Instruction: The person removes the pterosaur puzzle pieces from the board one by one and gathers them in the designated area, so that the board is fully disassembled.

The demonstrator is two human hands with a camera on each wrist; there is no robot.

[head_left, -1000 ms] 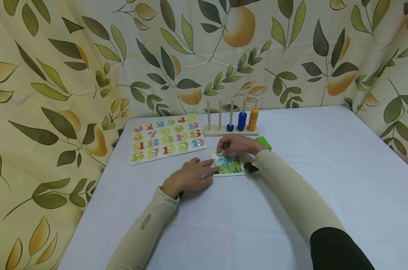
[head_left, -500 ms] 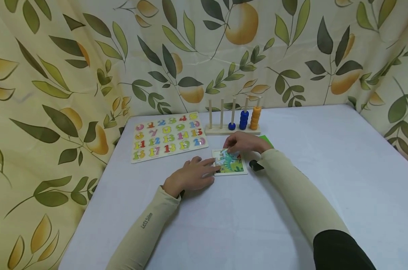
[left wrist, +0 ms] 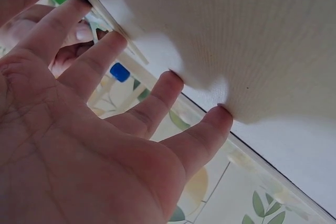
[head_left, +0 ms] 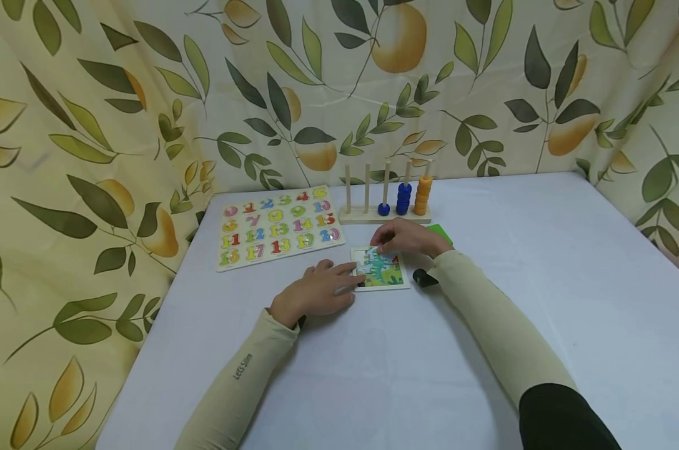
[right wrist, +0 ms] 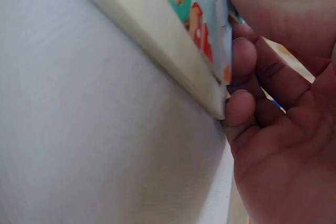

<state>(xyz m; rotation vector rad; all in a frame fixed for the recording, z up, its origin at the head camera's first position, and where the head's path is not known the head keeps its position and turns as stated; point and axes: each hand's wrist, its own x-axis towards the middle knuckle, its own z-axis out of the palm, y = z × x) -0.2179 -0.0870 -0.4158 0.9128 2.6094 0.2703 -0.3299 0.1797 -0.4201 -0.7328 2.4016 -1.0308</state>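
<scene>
A small jigsaw puzzle [head_left: 385,279] with a green dinosaur picture lies in a white frame on the table. My left hand [head_left: 317,292] has its fingers spread, index and middle fingertips at the frame's left edge; the left wrist view shows the palm side of this hand [left wrist: 100,108]. At the far edge, my right hand [head_left: 406,237] bends over the puzzle. The right wrist view has the thumb and curled fingers of that hand [right wrist: 273,77] pinching a puzzle piece [right wrist: 216,30] with pale blue and red print, tilted up at the frame's edge. The fingers cover the puzzle's top right part.
Behind the puzzle stands a wooden peg rack [head_left: 361,217] with blue and orange beads. A number board [head_left: 277,228] lies to the left. Beside the right wrist is a green block [head_left: 439,233]. A leafy curtain [head_left: 204,125] hangs behind the white table [head_left: 406,375].
My right hand has moved slightly right along the puzzle's far edge, uncovering its top left part. The left hand stays in place at the frame.
</scene>
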